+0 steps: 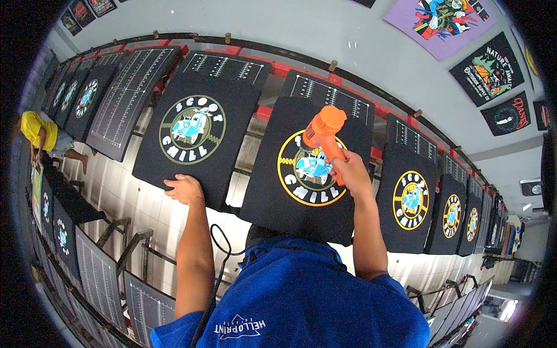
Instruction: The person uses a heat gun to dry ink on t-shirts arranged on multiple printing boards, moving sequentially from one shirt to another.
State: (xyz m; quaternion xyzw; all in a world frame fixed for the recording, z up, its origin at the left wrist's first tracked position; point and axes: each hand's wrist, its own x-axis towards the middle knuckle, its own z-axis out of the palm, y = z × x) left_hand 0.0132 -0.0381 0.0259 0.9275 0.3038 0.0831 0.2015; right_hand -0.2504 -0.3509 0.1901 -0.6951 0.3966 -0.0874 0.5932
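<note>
Mid-frame print (310,169) is apparently being dried, heat gun (326,129) grasped in right hand (352,173); steady sweep likely needed next; grip of left hand (186,189) can't be told.

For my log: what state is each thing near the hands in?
Orange heat gun, held; on or off unclear
Right hand, gripping the gun
Olive-ringed black shirt, printed, laid out
Yellow-ringed black shirt, printed, laid out below the gun
Left hand, touching olive-ringed shirt's edge
</note>
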